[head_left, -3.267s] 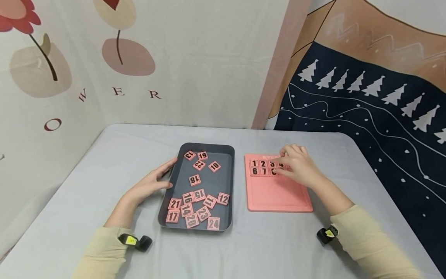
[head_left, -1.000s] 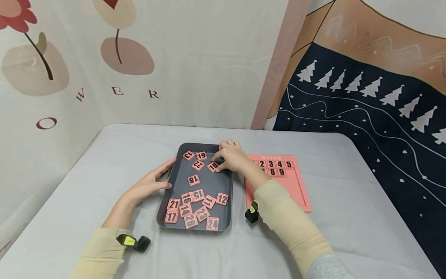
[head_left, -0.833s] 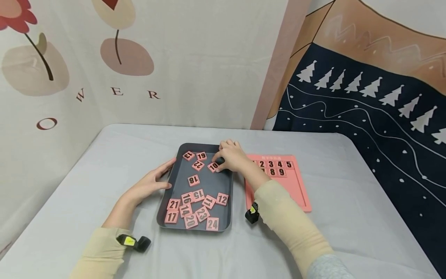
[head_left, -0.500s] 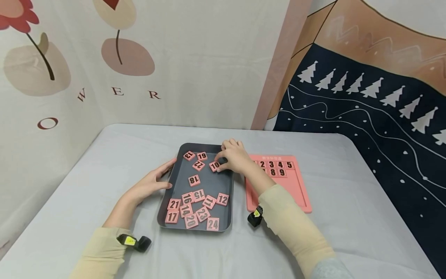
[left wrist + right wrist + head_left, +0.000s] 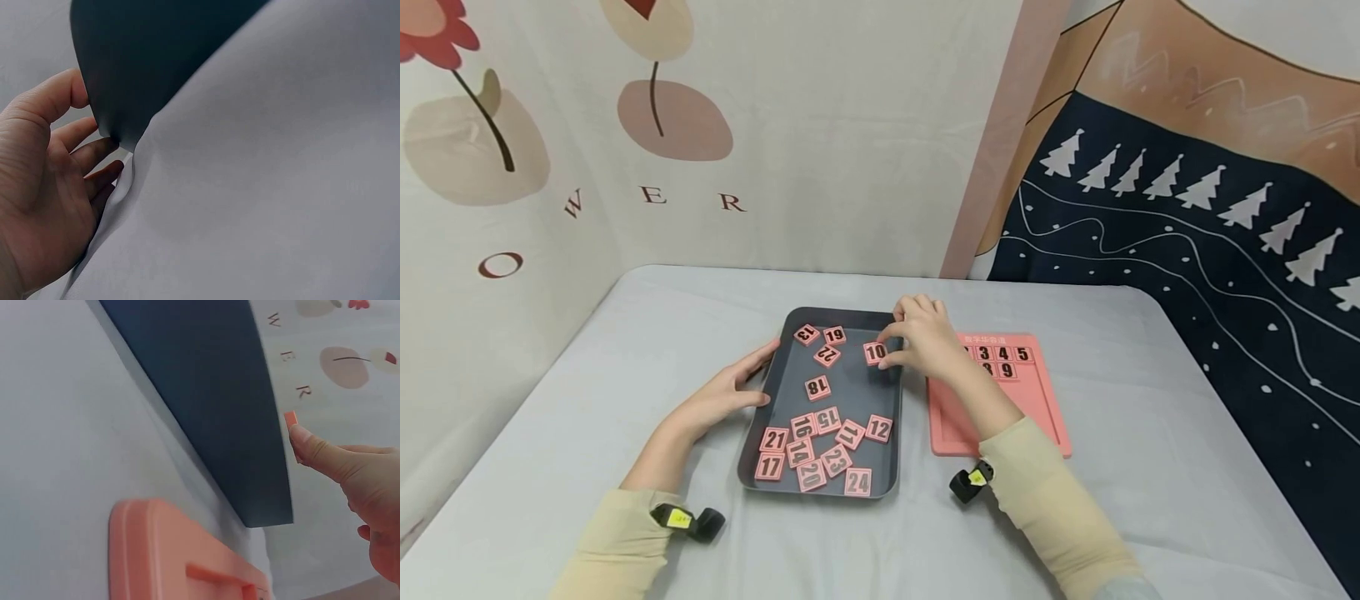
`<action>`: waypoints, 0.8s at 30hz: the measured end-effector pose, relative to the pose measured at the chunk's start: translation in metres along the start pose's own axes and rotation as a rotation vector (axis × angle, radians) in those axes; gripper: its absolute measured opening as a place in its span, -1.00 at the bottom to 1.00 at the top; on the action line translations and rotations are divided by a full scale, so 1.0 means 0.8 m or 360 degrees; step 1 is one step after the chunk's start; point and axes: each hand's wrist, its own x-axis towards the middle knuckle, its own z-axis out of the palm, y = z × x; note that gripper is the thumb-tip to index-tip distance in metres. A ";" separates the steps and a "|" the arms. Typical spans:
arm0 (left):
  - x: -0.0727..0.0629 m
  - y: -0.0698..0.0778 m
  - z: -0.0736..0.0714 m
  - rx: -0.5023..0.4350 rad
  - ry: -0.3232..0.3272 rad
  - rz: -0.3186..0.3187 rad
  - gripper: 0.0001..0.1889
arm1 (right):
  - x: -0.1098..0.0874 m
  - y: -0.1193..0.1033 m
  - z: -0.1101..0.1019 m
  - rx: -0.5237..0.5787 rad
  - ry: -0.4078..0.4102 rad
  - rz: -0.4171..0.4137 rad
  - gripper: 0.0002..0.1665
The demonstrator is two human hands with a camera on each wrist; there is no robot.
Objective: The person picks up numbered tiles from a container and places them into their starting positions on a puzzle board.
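Thumb and fingertips of a person's right hand (image 5: 927, 340) pinch the pink number 10 tile (image 5: 875, 353) — the gap between them no wider than the tile — over the upper right part of a dark gray tray (image 5: 853, 390), a little above center in the head view. The right wrist view shows the tile's edge above the level of the tray's rim. The left hand (image 5: 730, 392) rests against the tray's left side, its fingers loosely extended, thumb spread apart and touching the edge. Fourteen more numbered tiles (image 5: 817, 387) lie in the tray: 13, 19 and 22 near its upper left, 18 alone in the middle, and ten clustered toward its bottom. Just right of the tray sits a pink board (image 5: 1000, 417), partly covered by the right hand and forearm; on it 3, 4, 5 and 9 show in rows — 8 is half hidden. Pale yellow sleeves (image 5: 1052, 508) and black wrist devices (image 5: 972, 482) show on both arms. A white cloth (image 5: 700, 308) covers the table. Behind it, a pale curtain (image 5: 850, 167) printed with flowers fills the upper left, and a navy hanging (image 5: 1097, 225) with white trees fills the right.
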 end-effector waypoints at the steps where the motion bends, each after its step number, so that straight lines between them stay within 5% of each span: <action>1: 0.000 0.000 0.000 0.0004 -0.0001 0.0001 -0.11 | -0.003 0.001 -0.003 0.0004 0.0013 0.0003 -0.63; 24: 0.000 0.002 -0.002 0.0020 -0.0011 0.0009 -0.11 | -0.088 0.046 -0.040 0.0090 0.0266 0.0084 -0.62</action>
